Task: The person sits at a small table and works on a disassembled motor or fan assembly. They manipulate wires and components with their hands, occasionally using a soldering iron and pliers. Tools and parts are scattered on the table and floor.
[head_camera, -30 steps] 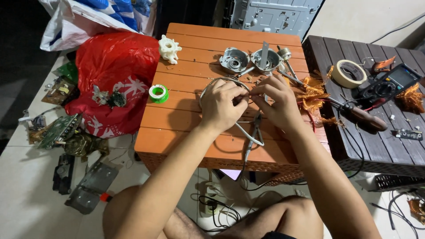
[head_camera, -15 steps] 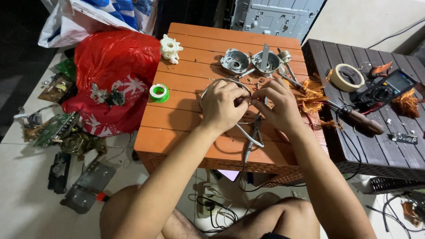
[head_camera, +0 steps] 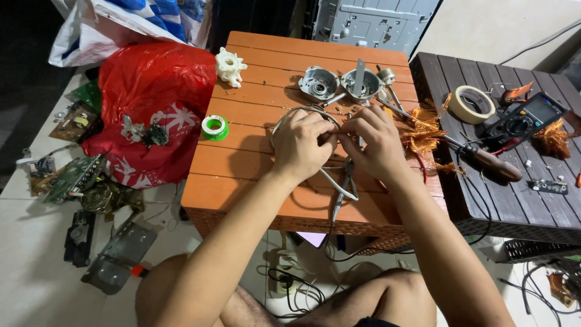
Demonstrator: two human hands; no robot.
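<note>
My left hand point(head_camera: 301, 145) and my right hand point(head_camera: 376, 142) meet over the middle of the orange slatted table point(head_camera: 242, 175). Their fingertips pinch together on a grey cable point(head_camera: 289, 114) that loops out from under my left hand. What sits between the fingertips is mostly hidden. A pair of pliers point(head_camera: 344, 184) lies just below the hands, handles toward me. Behind the hands stand two round metal motor housings point(head_camera: 319, 83) point(head_camera: 361, 85). A tangle of copper wire point(head_camera: 422, 129) lies right of my right hand.
A green tape roll point(head_camera: 214, 128) and a white plastic gear point(head_camera: 230, 65) lie on the table's left. A red plastic bag point(head_camera: 151, 103) and circuit boards point(head_camera: 74, 175) are on the floor at left. The dark table point(head_camera: 520, 194) at right holds a screwdriver point(head_camera: 487, 160), tape roll point(head_camera: 471, 104) and multimeter point(head_camera: 525, 123).
Both hands stay in the same spot, fingers working slightly on the cable. The view has shifted a little.
</note>
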